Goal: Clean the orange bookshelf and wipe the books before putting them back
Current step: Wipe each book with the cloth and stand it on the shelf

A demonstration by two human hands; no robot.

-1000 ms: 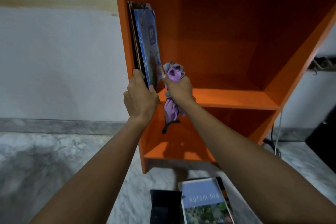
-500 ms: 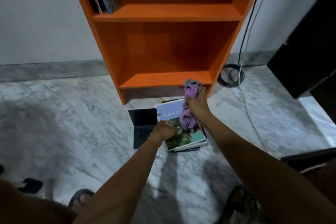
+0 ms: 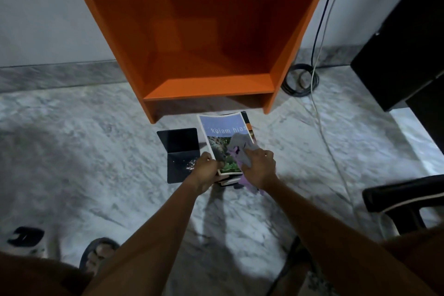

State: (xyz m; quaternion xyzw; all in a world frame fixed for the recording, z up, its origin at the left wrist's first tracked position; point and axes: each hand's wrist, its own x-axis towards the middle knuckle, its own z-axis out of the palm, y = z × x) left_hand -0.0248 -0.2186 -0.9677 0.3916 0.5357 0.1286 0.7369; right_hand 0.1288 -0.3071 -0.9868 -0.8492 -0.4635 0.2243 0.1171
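The book (image 3: 224, 142) titled "kolam hias" sits on a small stack on the marble floor (image 3: 96, 151), just in front of the orange bookshelf (image 3: 204, 38). The left hand (image 3: 206, 170) grips its lower left corner; the right hand (image 3: 258, 167) presses a purple cloth (image 3: 239, 149) onto the cover. A black folder (image 3: 180, 151) lies beside it.
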